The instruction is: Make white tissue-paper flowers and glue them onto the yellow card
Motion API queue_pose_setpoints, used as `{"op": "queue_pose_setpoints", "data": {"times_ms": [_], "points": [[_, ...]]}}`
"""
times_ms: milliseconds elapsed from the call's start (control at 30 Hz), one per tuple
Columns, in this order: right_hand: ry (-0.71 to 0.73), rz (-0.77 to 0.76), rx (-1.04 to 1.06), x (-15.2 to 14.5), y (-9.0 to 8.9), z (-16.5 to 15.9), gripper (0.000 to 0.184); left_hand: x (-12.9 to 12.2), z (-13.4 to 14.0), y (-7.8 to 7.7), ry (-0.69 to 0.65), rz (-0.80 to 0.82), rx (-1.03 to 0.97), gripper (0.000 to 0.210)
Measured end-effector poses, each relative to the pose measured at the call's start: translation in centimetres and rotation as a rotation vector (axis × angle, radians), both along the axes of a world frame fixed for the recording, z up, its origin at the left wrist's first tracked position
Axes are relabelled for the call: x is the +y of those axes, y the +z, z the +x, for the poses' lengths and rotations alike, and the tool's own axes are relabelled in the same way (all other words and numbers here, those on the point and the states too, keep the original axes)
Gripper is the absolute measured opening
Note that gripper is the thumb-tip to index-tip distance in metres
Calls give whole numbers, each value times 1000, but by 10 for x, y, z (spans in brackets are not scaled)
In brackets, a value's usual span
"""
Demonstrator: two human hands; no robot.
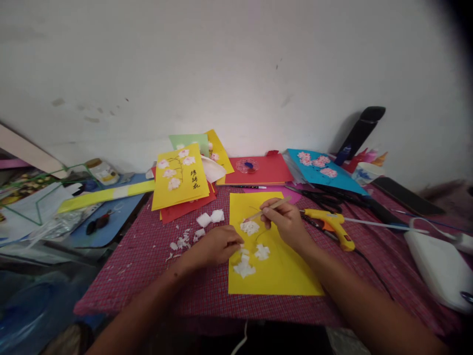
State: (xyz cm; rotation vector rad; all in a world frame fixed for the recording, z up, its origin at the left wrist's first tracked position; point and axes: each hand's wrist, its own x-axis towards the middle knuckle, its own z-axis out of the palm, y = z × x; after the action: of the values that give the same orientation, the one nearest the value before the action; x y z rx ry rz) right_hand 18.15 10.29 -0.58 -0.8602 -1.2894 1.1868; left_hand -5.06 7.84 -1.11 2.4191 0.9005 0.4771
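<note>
A sheet of yellow paper (pixel 281 271) lies in front of me, with clusters of white tissue pieces and thin drawn stem lines. My right hand (pixel 283 219) is closed around a flat wooden stick (pixel 283 202), whose lower end is by the upper white tissue cluster (pixel 250 227). Over the paper's left edge, my left hand (pixel 223 244) has its fingers pinched together; what they hold, if anything, is too small to tell. Just below and right of it are two more white tissue clusters, one lower left (pixel 244 267) and one at the middle (pixel 262 252).
Torn white tissue scraps (pixel 182 241) and folded squares (pixel 210 218) lie left of the paper. A yellow glue gun (pixel 330 224) with its cord, scissors (pixel 321 198) and a white box (pixel 438 266) are on the right. Finished flower cards (pixel 185 197) stack behind, near the wall.
</note>
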Motion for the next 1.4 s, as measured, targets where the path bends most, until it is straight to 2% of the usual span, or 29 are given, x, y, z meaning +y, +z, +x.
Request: {"op": "queue_pose_setpoints", "data": {"times_ms": [167, 367, 467, 633, 667, 733, 867, 1133, 1400], "points": [[37, -1, -180, -4, 1, -1, 9, -4, -1, 0, -167, -7, 34, 36], [38, 49, -276, -4, -5, 1, 6, -5, -8, 7, -218, -104, -4, 43], [36, 57, -290, -3, -6, 1, 7, 3, -19, 10, -74, -66, -44, 37], [45, 57, -300, -3, -4, 0, 8, 27, -44, 3, 496, 144, -163, 23], [51, 54, -294, -3, -4, -1, 8, 31, -48, 0, 547, 158, -138, 22], [55, 52, -285, -4, -4, -1, 8, 37, -54, -7, 558, 183, -95, 22], [60, 55, -290, -4, -6, -1, 9, 40, -54, -17, 489, 209, 41, 26], [63, 58, -292, -4, -6, -2, 10, 38, -49, -12, 443, 240, 243, 19], [72, 74, -297, -3, -8, -2, 10, 41, -52, -15, 462, 249, 268, 24]]}}
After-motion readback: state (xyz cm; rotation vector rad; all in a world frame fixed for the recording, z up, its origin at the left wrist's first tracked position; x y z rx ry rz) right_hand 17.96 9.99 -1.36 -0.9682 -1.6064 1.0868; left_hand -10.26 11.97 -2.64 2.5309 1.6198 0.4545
